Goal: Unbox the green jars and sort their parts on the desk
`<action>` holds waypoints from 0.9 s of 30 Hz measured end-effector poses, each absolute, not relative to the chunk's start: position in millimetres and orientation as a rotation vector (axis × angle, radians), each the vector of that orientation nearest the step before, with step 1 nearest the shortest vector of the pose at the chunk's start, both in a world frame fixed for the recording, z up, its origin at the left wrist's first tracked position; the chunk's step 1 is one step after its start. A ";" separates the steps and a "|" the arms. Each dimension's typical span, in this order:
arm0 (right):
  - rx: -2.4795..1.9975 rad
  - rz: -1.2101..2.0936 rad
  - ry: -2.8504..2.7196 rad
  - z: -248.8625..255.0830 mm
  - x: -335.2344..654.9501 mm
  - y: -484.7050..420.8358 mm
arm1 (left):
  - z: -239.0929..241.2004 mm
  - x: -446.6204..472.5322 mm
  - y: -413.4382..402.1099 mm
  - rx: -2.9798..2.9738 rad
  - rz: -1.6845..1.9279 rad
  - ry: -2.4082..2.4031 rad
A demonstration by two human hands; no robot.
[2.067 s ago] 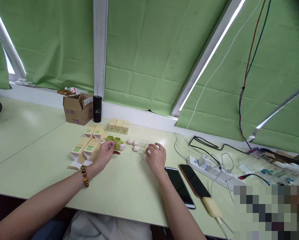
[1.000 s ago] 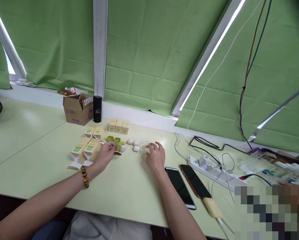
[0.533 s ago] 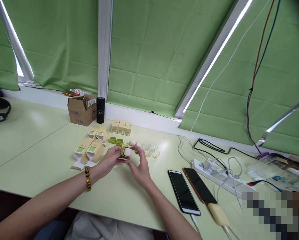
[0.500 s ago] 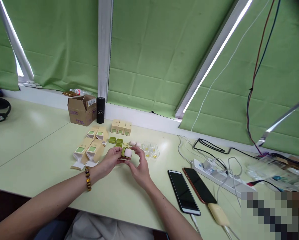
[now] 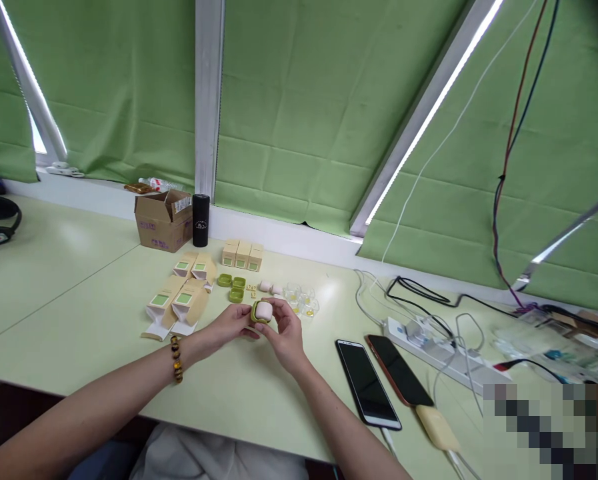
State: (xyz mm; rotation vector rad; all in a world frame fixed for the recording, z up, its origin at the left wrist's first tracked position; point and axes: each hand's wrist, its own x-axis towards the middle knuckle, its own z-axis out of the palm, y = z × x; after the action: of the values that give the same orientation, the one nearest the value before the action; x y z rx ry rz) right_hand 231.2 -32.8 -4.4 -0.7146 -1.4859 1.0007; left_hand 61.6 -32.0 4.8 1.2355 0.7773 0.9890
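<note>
Between my hands is a small green square container with a pale pink rounded block seated in it. My left hand pinches the container's left edge. On the other side, my right hand has thumb and fingers closed round its right part. Just beyond lie several green containers, tiny yellowish pieces, pale pink blocks and clear plastic cups with yellow bits inside.
Opened small cartons lie left, closed ones behind. A cardboard box and black tumbler stand at the back. On the right are two phones, a power strip and loose cables.
Both hands have shifted slightly right and nearer with the green container. My right fingers have closed in round it, and a green container on the table that was partly hidden now shows fully.
</note>
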 end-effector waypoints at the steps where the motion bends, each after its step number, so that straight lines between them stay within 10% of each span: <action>1: -0.699 1.016 -1.470 -5.5 232.0 -31.3 | 1.3 61.4 -29.6 1.278 1.014 0.801; 27: -0.646 1.139 -1.448 -4.4 235.9 -27.7 | 6.4 44.2 -41.0 2.440 1.429 0.953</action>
State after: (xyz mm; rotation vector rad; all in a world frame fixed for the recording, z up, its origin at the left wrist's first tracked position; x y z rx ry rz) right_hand 235.9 -27.7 -4.4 -0.6458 -1.4476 1.1394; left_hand 44.2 -41.0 6.4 2.4399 0.9533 1.4292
